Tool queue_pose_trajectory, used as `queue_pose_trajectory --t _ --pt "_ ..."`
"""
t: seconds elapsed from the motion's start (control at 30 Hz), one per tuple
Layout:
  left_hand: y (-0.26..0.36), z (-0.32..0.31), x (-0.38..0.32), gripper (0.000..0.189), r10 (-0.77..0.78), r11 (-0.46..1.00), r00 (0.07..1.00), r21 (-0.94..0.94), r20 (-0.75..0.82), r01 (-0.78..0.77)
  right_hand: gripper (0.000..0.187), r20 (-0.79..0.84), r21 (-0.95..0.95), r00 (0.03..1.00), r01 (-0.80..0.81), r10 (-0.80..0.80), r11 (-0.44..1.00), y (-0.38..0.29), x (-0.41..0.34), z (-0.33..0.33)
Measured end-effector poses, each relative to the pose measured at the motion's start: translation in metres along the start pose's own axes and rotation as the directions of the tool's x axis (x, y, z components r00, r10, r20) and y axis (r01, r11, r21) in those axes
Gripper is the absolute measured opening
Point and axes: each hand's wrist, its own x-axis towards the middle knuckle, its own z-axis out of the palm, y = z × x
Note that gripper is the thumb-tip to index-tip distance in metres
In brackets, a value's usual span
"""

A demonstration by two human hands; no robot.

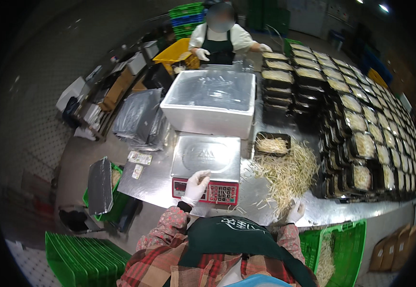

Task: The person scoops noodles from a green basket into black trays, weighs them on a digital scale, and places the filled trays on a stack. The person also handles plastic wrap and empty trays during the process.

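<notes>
My left hand, in a white glove, hovers over the front of a red digital scale, its fingers curled near the lower edge of the steel weighing plate. Whether it pinches anything small cannot be told. My right hand, also gloved, is at the table's front edge beside the near end of a loose heap of bean sprouts; its fingers are partly curled and their tips are unclear. A black plastic tray with sprouts in it lies at the heap's far left side. Nothing rests on the weighing plate.
Behind the scale stands a white foam box. Wrapped black trays and printed labels lie left. Stacked filled trays crowd the right. A co-worker stands opposite. Green crates flank me below the steel table.
</notes>
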Motion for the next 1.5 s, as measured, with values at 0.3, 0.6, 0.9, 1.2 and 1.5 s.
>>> queue_pose_trajectory --t 0.3,0.6,0.9,1.2,1.5 --pt "-0.011 -0.002 -0.001 0.023 0.112 0.985 0.992 0.137 -0.052 -0.104 0.01 0.095 0.133 0.979 -0.191 0.179 0.973 -0.025 0.003 0.065" --pt "-0.008 -0.013 0.002 0.022 0.061 0.988 0.992 0.15 -0.111 -0.045 0.012 -0.047 0.09 0.996 -0.075 0.079 0.993 -0.032 0.031 0.055" --pt "-0.017 0.003 0.008 0.02 0.091 0.993 0.989 0.08 -0.113 -0.082 0.014 0.0 0.012 0.998 -0.067 0.067 0.998 -0.016 0.029 0.036" --pt "-0.018 0.004 0.005 0.02 0.018 0.997 0.998 0.08 -0.064 -0.013 0.014 0.041 -0.009 0.993 -0.106 0.106 0.994 -0.018 0.027 0.038" --pt "-0.015 0.011 0.005 0.021 -0.001 1.0 0.999 0.013 -0.041 0.002 0.014 0.048 -0.014 0.993 -0.107 0.108 0.994 -0.001 0.033 0.031"
